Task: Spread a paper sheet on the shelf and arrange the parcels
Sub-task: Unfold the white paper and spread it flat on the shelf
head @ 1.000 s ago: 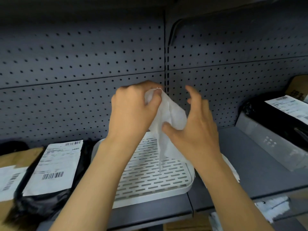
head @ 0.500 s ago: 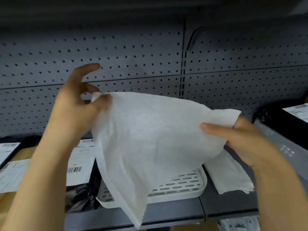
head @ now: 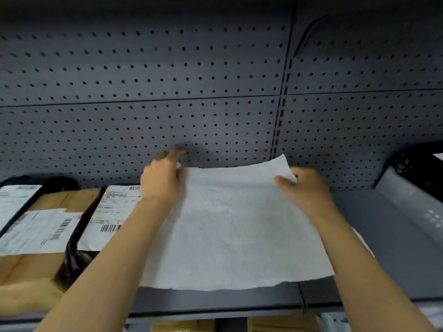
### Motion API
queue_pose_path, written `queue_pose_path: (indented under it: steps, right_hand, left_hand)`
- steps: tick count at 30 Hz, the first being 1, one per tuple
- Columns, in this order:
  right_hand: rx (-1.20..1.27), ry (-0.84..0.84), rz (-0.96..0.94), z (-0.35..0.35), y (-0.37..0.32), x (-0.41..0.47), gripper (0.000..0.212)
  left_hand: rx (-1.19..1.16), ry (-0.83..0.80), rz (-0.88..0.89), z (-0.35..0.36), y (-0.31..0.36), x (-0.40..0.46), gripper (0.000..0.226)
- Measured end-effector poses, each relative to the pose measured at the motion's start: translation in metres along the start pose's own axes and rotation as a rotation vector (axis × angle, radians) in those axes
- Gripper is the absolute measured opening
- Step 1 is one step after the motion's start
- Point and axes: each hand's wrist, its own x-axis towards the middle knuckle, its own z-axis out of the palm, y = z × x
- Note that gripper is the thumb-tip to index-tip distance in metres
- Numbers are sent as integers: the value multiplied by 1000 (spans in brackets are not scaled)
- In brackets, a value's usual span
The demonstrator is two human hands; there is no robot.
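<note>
A white paper sheet [head: 235,226] lies unfolded and nearly flat over the middle of the dark grey shelf [head: 383,248], hiding the white slotted tray beneath it. My left hand [head: 161,179] pinches the sheet's far left corner, index finger pointing at the back wall. My right hand [head: 304,185] grips the far right corner, which curls upward. Left of the sheet lies a black parcel with a white barcode label [head: 112,212], beside a brown cardboard parcel [head: 45,226] with its own label.
A perforated grey back panel [head: 215,92] closes off the shelf. At the far right a black bagged parcel [head: 417,168] sits in a clear bin [head: 412,202]. Another black parcel with a label [head: 14,202] is at the far left. Cardboard boxes [head: 182,326] show on the level below.
The crumpled sheet was opened out between my hands, then lowered flat over the tray. Both hands moved forward and down, still holding its far corners.
</note>
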Motion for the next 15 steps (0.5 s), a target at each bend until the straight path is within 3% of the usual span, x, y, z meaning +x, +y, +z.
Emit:
queue_pose_path:
  steps: [2,6,10,13,15]
  right_hand:
    - [-99,7,-15,9,5,4,36]
    - [-325,69,-33,24,17,7,44]
    - [-486,63,-64,36,23,4,33]
    - [-495,58,-61,36,22,0,49]
    - [-495,59,-86,33,19,-6,57]
  left_hand:
    - [22,-46,10,17,-5,0,48]
    - [106,-123,28,38,-8,2,50]
    - [227,-155,-5,42,0,-3,50]
    - [331,-152,10,37,14,-16,46]
    - [235,-227,88,36,28,-34,47]
